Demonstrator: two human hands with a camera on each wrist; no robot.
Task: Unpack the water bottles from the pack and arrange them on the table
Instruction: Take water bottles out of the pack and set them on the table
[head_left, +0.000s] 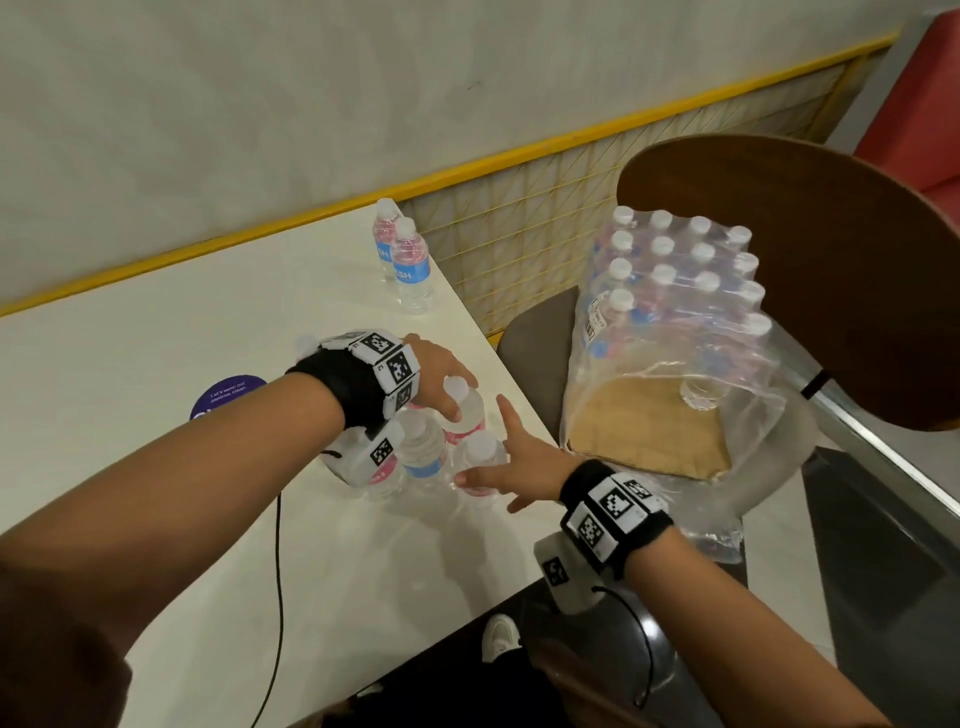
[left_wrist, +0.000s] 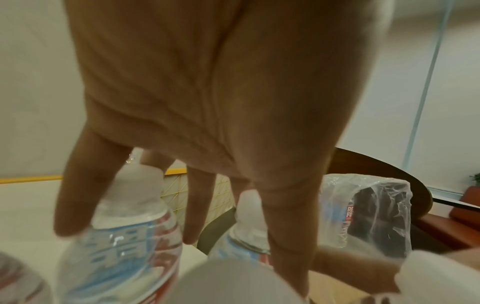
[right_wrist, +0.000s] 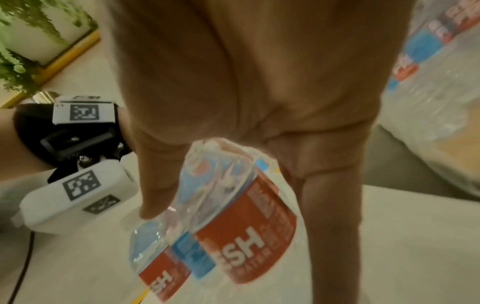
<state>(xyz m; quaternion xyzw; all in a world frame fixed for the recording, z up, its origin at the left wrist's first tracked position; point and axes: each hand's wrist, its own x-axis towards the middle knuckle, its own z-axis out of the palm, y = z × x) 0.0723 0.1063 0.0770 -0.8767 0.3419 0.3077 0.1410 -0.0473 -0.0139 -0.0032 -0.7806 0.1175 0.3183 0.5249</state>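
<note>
Several clear water bottles with white caps and red and blue labels stand in a cluster (head_left: 423, 449) near the right edge of the white table (head_left: 156, 338). My left hand (head_left: 441, 379) reaches down from above and holds one bottle (head_left: 465, 402) by its top, thumb and fingers curled round the cap (left_wrist: 249, 205). My right hand (head_left: 514, 462) is spread flat with straight fingers, touching the side of the nearest bottle (head_left: 480, 454) (right_wrist: 233, 195). The torn plastic pack (head_left: 675, 312), with several bottles still inside, sits on a chair seat to the right.
Two more bottles (head_left: 408, 262) stand at the table's far right corner. A brown chair back (head_left: 805, 260) curves behind the pack, and a cardboard tray (head_left: 649, 431) shows in its empty front. A purple sticker (head_left: 228, 397) and a black cable (head_left: 278, 571) lie on the table.
</note>
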